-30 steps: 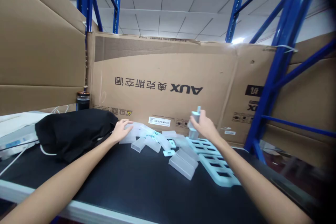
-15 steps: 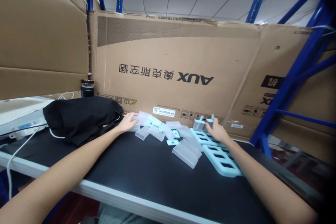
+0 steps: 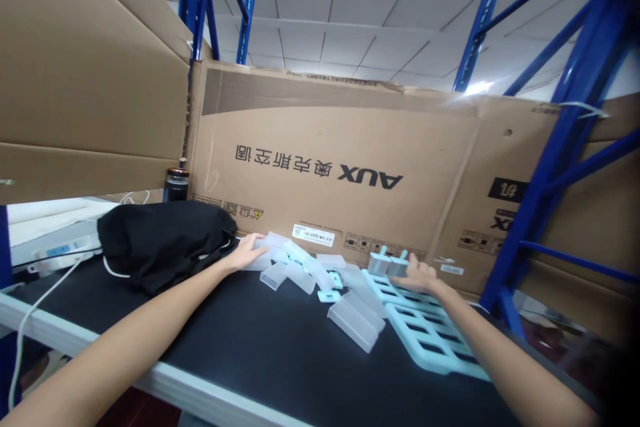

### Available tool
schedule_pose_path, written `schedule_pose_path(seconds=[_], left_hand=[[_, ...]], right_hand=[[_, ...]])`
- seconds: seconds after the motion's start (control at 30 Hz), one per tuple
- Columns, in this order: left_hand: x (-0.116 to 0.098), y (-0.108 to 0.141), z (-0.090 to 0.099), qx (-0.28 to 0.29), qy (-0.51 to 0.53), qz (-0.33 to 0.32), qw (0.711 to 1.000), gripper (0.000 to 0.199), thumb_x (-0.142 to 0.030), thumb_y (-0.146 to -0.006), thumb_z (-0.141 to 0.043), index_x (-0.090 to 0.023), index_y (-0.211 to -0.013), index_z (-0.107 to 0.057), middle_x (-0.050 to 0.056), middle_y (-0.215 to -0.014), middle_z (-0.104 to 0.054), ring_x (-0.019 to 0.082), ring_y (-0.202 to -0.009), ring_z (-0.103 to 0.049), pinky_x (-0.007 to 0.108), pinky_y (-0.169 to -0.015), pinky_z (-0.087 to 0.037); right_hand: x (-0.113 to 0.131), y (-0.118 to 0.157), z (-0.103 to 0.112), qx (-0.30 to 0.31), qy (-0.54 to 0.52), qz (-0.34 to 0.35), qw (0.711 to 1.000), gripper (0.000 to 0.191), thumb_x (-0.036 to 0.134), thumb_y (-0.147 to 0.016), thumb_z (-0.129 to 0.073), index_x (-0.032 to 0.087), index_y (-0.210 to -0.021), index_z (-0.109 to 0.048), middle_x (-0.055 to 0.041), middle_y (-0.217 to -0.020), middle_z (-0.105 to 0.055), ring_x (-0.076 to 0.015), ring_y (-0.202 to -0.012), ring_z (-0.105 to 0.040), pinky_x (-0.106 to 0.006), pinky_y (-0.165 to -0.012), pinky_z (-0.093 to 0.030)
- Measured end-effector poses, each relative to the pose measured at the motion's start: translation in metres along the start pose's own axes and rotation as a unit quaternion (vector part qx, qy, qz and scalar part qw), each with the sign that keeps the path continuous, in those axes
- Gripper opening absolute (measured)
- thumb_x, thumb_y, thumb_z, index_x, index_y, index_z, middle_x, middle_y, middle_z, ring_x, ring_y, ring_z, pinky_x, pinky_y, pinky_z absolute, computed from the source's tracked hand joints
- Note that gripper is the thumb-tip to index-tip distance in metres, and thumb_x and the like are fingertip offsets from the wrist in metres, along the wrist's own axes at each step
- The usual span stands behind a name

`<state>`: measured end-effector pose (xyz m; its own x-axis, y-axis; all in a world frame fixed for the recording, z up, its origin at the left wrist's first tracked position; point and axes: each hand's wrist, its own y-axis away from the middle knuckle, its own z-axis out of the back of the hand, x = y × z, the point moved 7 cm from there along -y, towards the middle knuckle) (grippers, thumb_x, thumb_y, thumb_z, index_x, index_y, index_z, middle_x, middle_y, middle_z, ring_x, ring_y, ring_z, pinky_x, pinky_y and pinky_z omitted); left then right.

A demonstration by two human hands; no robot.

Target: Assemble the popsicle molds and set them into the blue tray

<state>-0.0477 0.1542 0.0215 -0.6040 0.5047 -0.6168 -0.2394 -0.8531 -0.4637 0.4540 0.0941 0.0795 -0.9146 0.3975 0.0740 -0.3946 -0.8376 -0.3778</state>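
Note:
My left hand (image 3: pixel 249 252) rests at the left end of a pile of translucent plastic sleeves (image 3: pixel 300 275), its fingers spread and touching them. My right hand (image 3: pixel 417 275) is at the back of a light-blue rack with rectangular openings (image 3: pixel 425 355), its fingers apart beside two translucent containers with light-blue lids and upright handles (image 3: pixel 397 265). Small light-blue pieces (image 3: pixel 329 296) lie by the pile. Another group of clear sleeves (image 3: pixel 356 320) lies left of the rack.
A black cloth bundle (image 3: pixel 165 240) lies at the left, with a dark jar (image 3: pixel 177 185) behind it. A white power strip (image 3: pixel 67 252) and cable are at the far left. Cardboard (image 3: pixel 320 127) stands behind the black tabletop (image 3: pixel 260 353), between blue metal posts.
The camera view has tilted upward, so everything sits lower. My right hand has opened and moved slightly off the handle of the right container. My left hand stays at the sleeves.

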Motion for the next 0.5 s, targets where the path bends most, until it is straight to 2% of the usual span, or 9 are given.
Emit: schedule_pose_path(seconds=[0.1,0.17,0.2,0.27,0.3,0.33,0.37,0.4,0.5], left_hand=[[-0.006,0.000,-0.001,0.011,-0.007,-0.027,1.000,0.048,-0.051,-0.083,-0.047,-0.020,-0.119,-0.050,0.010,-0.128,-0.051,0.026,-0.126,-0.039,0.041,-0.108,-0.027],[-0.008,0.000,0.000,0.016,-0.024,-0.042,0.999,0.047,-0.052,-0.084,-0.045,-0.021,-0.119,-0.050,0.009,-0.128,-0.051,0.027,-0.127,-0.037,0.043,-0.109,-0.026],[-0.008,0.001,0.001,0.017,-0.035,-0.044,0.998,0.048,-0.053,-0.085,-0.044,-0.021,-0.119,-0.050,0.010,-0.129,-0.050,0.027,-0.129,-0.035,0.044,-0.109,-0.025],[-0.011,0.004,0.004,0.012,-0.063,-0.049,0.997,0.050,-0.055,-0.086,-0.041,-0.020,-0.122,-0.049,0.010,-0.133,-0.047,0.029,-0.133,-0.029,0.047,-0.111,-0.021],[-0.015,0.006,0.007,0.008,-0.077,-0.058,0.995,0.051,-0.055,-0.087,-0.041,-0.021,-0.123,-0.049,0.010,-0.136,-0.044,0.029,-0.135,-0.025,0.048,-0.111,-0.019],[-0.022,0.009,0.008,0.007,-0.092,-0.076,0.993,0.051,-0.056,-0.087,-0.041,-0.021,-0.124,-0.048,0.010,-0.140,-0.041,0.030,-0.137,-0.020,0.049,-0.112,-0.017],[-0.032,0.013,0.009,0.012,-0.103,-0.102,0.989,0.052,-0.057,-0.087,-0.041,-0.022,-0.124,-0.049,0.009,-0.142,-0.038,0.029,-0.138,-0.017,0.048,-0.112,-0.016],[-0.043,0.018,0.008,0.021,-0.112,-0.131,0.985,0.051,-0.057,-0.087,-0.041,-0.022,-0.124,-0.049,0.008,-0.142,-0.038,0.028,-0.139,-0.017,0.047,-0.113,-0.017],[-0.081,0.034,-0.005,0.060,-0.126,-0.208,0.968,0.047,-0.055,-0.087,-0.043,-0.026,-0.124,-0.051,0.006,-0.141,-0.041,0.026,-0.137,-0.023,0.046,-0.113,-0.018]], right_hand=[[0.030,0.016,0.076,-0.099,-0.080,-0.034,0.991,0.076,0.046,-0.081,-0.044,-0.002,-0.138,-0.029,-0.0303,-0.121,-0.049,-0.0371,-0.113,-0.049,-0.046,-0.088,-0.041],[0.103,0.043,0.112,0.004,-0.201,0.125,0.972,0.062,0.035,-0.086,-0.036,0.008,-0.141,-0.031,-0.0185,-0.107,-0.060,-0.0257,-0.095,-0.058,-0.037,-0.081,-0.046],[0.152,0.066,0.127,0.096,-0.244,0.253,0.931,0.061,0.034,-0.087,-0.036,0.016,-0.144,-0.028,-0.0116,-0.101,-0.063,-0.0204,-0.087,-0.058,-0.034,-0.078,-0.046],[0.237,0.122,0.150,0.290,-0.269,0.476,0.786,0.070,0.035,-0.086,-0.046,0.021,-0.148,-0.017,-0.0046,-0.095,-0.064,-0.0139,-0.080,-0.057,-0.029,-0.077,-0.045],[0.264,0.141,0.158,0.348,-0.265,0.530,0.726,0.075,0.036,-0.085,-0.049,0.019,-0.148,-0.013,-0.0036,-0.093,-0.064,-0.0124,-0.077,-0.057,-0.028,-0.076,-0.045],[0.282,0.148,0.162,0.369,-0.268,0.547,0.702,0.072,0.038,-0.087,-0.047,0.018,-0.148,-0.014,-0.0041,-0.093,-0.064,-0.0118,-0.077,-0.057,-0.027,-0.075,-0.045],[0.291,0.145,0.160,0.351,-0.269,0.540,0.717,0.066,0.040,-0.088,-0.044,0.016,-0.145,-0.024,-0.0057,-0.093,-0.065,-0.0119,-0.076,-0.057,-0.026,-0.073,-0.045],[0.292,0.135,0.151,0.316,-0.240,0.519,0.757,0.058,0.042,-0.088,-0.043,0.014,-0.139,-0.038,-0.0072,-0.093,-0.065,-0.0126,-0.075,-0.058,-0.026,-0.071,-0.045],[0.261,0.098,0.099,0.191,-0.061,0.423,0.884,0.040,0.042,-0.081,-0.052,0.012,-0.103,-0.066,-0.0104,-0.087,-0.066,-0.0192,-0.078,-0.059,-0.030,-0.072,-0.044]])
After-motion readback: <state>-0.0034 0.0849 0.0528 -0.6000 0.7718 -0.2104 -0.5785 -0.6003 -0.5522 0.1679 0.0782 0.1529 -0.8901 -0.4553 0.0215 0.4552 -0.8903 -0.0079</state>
